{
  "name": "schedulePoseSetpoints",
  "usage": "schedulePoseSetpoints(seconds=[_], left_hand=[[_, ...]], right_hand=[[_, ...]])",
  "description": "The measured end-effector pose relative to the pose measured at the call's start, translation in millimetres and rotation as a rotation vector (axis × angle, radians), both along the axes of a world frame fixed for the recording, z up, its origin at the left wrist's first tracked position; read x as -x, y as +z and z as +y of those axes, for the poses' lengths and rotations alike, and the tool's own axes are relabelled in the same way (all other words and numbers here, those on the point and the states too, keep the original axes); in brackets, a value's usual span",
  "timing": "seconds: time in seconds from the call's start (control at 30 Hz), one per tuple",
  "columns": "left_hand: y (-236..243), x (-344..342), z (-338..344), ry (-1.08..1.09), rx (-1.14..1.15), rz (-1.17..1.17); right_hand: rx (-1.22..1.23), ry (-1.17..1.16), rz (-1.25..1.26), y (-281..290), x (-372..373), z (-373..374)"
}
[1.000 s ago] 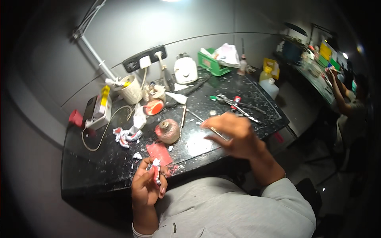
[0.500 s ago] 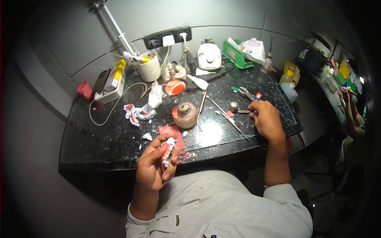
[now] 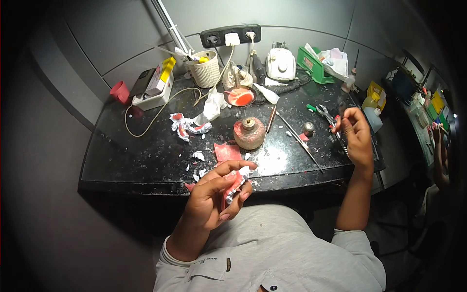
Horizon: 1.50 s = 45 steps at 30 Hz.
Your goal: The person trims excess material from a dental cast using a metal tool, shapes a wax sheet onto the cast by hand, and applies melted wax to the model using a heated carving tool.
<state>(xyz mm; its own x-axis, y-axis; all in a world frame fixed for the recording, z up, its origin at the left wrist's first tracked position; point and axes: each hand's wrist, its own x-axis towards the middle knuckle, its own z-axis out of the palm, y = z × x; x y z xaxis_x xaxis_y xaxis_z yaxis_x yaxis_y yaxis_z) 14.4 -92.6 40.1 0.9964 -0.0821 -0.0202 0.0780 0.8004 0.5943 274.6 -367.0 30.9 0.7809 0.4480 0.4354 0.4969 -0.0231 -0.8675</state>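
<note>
My left hand (image 3: pixel 209 197), near the table's front edge, is closed around a denture piece (image 3: pixel 234 184) of pink base with white and silvery-grey parts along it. The fingers hide much of it. My right hand (image 3: pixel 357 135) is raised over the right side of the table, thumb and fingertips pinched together. What they hold, if anything, is too small to make out. Just left of it are metal pliers (image 3: pixel 323 111) and a small round metal cup (image 3: pixel 308 128). A pink wax sheet (image 3: pixel 227 152) lies beyond my left hand.
A pink-stained round burner (image 3: pixel 249 135) stands mid-table. A thin metal tool (image 3: pixel 299 139) lies right of it. Behind are a dish of red wax (image 3: pixel 241 97), a white machine (image 3: pixel 280 64) and a green bin (image 3: pixel 314 65). Crumpled scraps (image 3: pixel 182 127) lie left. A co-worker's arm (image 3: pixel 440 155) shows far right.
My right hand has lifted off the table among the tools and moved up and right. My left hand has turned the denture piece, so more of its pink side shows. The view has shifted.
</note>
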Motion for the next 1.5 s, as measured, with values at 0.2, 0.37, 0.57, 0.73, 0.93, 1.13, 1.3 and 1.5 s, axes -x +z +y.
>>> schedulePoseSetpoints(seconds=[0.2, 0.37, 0.57, 0.73, 0.93, 1.13, 1.3, 1.5], left_hand=[[0, 1, 1, -0.106, 0.138, 0.015], [-2, 3, 3, -0.114, 0.107, 0.030], [1, 3, -7, 0.050, -0.383, -0.054], [3, 5, -8, 0.050, -0.515, -0.033], [4, 10, -6, 0.074, -0.656, -0.038], [5, 10, -2, 0.063, -0.683, -0.074], [4, 12, -3, 0.058, -0.624, -0.044], [13, 18, -8, 0.121, -0.778, -0.075]], right_hand=[[-0.512, 0.315, 0.119, 14, 12, 1], [-0.532, 0.303, 0.295, 17, 28, -11], [-0.472, 0.243, 0.080, 32, 67, 28], [-0.325, 0.431, -0.002, 21, 104, 49], [-0.069, 0.562, -0.236, 43, 127, 59], [-0.102, 0.545, -0.303, 32, 130, 66], [-0.063, 0.525, -0.485, 30, 138, 77], [-0.031, 0.545, -0.544, 22, 142, 81]])
